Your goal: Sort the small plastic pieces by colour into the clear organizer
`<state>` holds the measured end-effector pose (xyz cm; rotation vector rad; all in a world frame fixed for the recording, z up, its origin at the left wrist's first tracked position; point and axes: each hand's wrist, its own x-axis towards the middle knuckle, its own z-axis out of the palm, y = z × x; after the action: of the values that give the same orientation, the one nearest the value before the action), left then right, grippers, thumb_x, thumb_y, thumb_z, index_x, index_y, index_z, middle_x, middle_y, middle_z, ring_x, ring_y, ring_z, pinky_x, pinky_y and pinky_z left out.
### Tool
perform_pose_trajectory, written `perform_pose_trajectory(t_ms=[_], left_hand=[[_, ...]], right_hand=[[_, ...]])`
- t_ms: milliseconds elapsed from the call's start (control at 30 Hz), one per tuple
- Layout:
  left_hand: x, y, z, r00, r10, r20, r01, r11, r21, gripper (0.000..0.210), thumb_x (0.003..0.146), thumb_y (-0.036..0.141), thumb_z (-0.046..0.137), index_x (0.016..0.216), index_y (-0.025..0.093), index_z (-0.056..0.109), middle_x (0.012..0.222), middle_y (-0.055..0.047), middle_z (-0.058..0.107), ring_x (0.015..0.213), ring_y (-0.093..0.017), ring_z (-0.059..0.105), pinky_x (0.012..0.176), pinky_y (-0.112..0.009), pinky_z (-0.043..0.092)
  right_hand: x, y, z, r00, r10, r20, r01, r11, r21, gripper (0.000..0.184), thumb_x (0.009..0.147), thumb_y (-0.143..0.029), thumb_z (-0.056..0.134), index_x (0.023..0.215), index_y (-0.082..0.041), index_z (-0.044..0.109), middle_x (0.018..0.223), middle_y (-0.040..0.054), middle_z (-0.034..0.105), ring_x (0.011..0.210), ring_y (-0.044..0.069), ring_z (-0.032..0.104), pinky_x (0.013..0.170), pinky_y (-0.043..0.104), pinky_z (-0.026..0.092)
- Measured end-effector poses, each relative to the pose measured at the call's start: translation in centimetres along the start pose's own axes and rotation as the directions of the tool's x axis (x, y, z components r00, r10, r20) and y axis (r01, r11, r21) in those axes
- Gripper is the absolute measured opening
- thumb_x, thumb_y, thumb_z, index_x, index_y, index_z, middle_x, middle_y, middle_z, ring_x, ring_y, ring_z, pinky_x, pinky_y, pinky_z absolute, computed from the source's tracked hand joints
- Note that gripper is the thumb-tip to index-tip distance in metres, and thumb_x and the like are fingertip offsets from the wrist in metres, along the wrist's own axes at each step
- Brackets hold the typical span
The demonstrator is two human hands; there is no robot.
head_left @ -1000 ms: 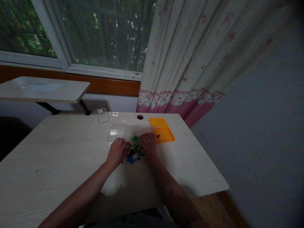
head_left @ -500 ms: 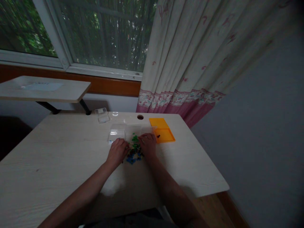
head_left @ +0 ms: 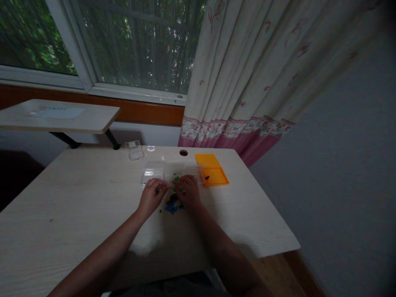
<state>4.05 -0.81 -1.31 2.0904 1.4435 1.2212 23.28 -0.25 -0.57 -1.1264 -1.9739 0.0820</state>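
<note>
A pile of small loose pieces (head_left: 173, 207), blue, dark and green, lies on the table between my hands. My left hand (head_left: 151, 196) is at its left edge, fingers curled over a few small dark and coloured pieces (head_left: 159, 189). Over the far right side of the pile, my right hand (head_left: 188, 193) has its fingertips pinched together, close to my left thumb and fingertips. What that pinch holds, if anything, is too small to make out. Green bits (head_left: 176, 178) show just beyond the fingers.
Behind my hands lies a clear plastic case (head_left: 154, 169). An open orange box (head_left: 218, 176) with a dark piece (head_left: 207, 177) inside stands to the right. Farther back is a small clear box (head_left: 135, 154). A raised shelf (head_left: 93, 116) stands at the back left of the table (head_left: 93, 198).
My right hand has come left and nearer, covering more of the green pieces. My left hand has turned slightly, and small pieces now show in its curled fingers. The fingertips are closer together.
</note>
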Motion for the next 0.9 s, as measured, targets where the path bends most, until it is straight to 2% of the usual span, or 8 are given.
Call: perform_pose_trajectory(t_ms=[133, 300, 467, 700, 900], left_hand=[[0.0, 0.2, -0.1, 0.998, -0.061, -0.019, 0.058, 0.991, -0.117, 0.022, 0.092, 0.034, 0.054, 0.079, 0.019, 0.063, 0.077, -0.003, 0.059, 0.077, -0.018, 0.056, 0.071, -0.03, 0.045], [0.0, 0.4, 0.0, 0.997, -0.074, -0.004, 0.072, 0.981, -0.182, 0.028, 0.093, 0.037, 0.051, 0.074, 0.019, 0.062, 0.071, -0.001, 0.055, 0.07, -0.016, 0.053, 0.065, -0.027, 0.043], [-0.2, 0.1, 0.3, 0.998, -0.055, 0.029, 0.059, 0.977, -0.207, 0.029, 0.094, 0.035, 0.049, 0.074, 0.018, 0.061, 0.072, -0.001, 0.054, 0.072, -0.015, 0.052, 0.067, -0.026, 0.042], [0.0, 0.1, 0.2, 0.996, -0.065, 0.055, 0.075, 0.973, -0.219, 0.03, 0.094, 0.036, 0.05, 0.073, 0.017, 0.062, 0.072, -0.002, 0.054, 0.071, -0.015, 0.053, 0.065, -0.025, 0.041], [-0.1, 0.1, -0.1, 0.996, -0.05, 0.068, 0.063, 0.979, -0.192, 0.035, 0.097, 0.036, 0.044, 0.073, 0.018, 0.063, 0.071, -0.003, 0.055, 0.073, -0.016, 0.054, 0.068, -0.026, 0.044]], right_hand=[[-0.2, -0.8, 0.7, 0.998, -0.057, 0.01, 0.057, 0.998, 0.017, 0.022, 0.086, -0.033, 0.065, 0.106, -0.029, 0.072, 0.092, 0.0027, 0.07, 0.099, 0.019, 0.056, 0.092, 0.036, 0.042], [-0.2, -1.1, 1.1, 0.996, -0.088, -0.032, 0.089, 0.995, 0.035, 0.015, 0.087, -0.032, 0.064, 0.096, -0.026, 0.074, 0.085, 0.0024, 0.071, 0.091, 0.017, 0.058, 0.088, 0.034, 0.044], [0.0, -0.9, 1.2, 0.992, -0.103, -0.072, 0.108, 0.992, 0.066, 0.014, 0.088, -0.034, 0.063, 0.091, -0.026, 0.075, 0.081, 0.0022, 0.071, 0.086, 0.017, 0.06, 0.085, 0.035, 0.046], [0.0, -1.1, 1.3, 0.992, -0.111, -0.059, 0.116, 0.988, 0.098, 0.014, 0.088, -0.032, 0.063, 0.091, -0.026, 0.074, 0.08, 0.0023, 0.071, 0.083, 0.017, 0.06, 0.083, 0.034, 0.047], [0.0, -1.1, 1.1, 0.997, -0.053, -0.053, 0.059, 0.99, 0.132, 0.01, 0.086, -0.031, 0.066, 0.088, -0.025, 0.074, 0.08, 0.002, 0.071, 0.086, 0.017, 0.061, 0.085, 0.034, 0.046]])
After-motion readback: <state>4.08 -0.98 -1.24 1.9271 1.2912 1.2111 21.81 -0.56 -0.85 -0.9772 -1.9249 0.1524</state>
